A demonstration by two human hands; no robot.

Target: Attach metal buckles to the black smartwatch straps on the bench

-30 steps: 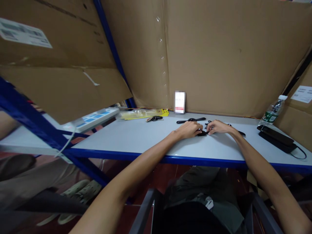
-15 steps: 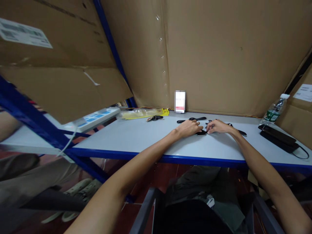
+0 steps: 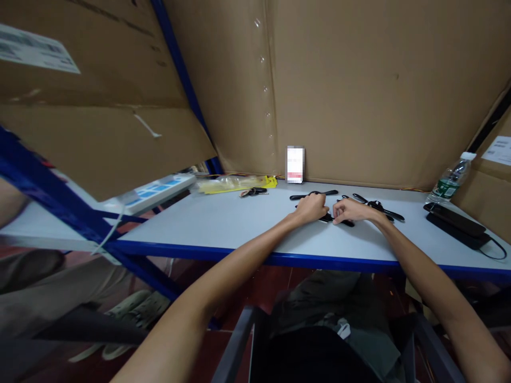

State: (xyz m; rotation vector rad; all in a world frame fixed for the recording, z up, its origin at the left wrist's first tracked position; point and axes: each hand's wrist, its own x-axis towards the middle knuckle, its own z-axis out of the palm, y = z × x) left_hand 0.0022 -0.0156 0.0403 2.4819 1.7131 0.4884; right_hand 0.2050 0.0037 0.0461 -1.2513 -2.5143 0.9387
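Note:
Both hands are close together on the grey-white table point(image 3: 223, 223). My left hand point(image 3: 312, 208) has its fingers bent down over a small black object point(image 3: 327, 217), gripping its left part. My right hand point(image 3: 350, 210) is closed in a pinch at the right part of the same object, whose black end point(image 3: 348, 223) sticks out below the fingers. Behind my left hand lies a long black strap-like piece point(image 3: 329, 192). More such black pieces point(image 3: 393, 214) lie crossed in a pile to the right of my right hand.
A phone point(image 3: 295, 165) leans on the cardboard wall point(image 3: 343, 96). Keys point(image 3: 253, 192) and a yellow-edged plastic bag point(image 3: 235, 184) lie back left. At the right are a bottle point(image 3: 451, 181) and a black case point(image 3: 457, 226). A person's leg point(image 3: 59, 287) shows at the left.
The small black object has turned, and its right end now shows below my right hand. My left hand's fingers have bent more. My right hand has shifted slightly left, uncovering more of the pile.

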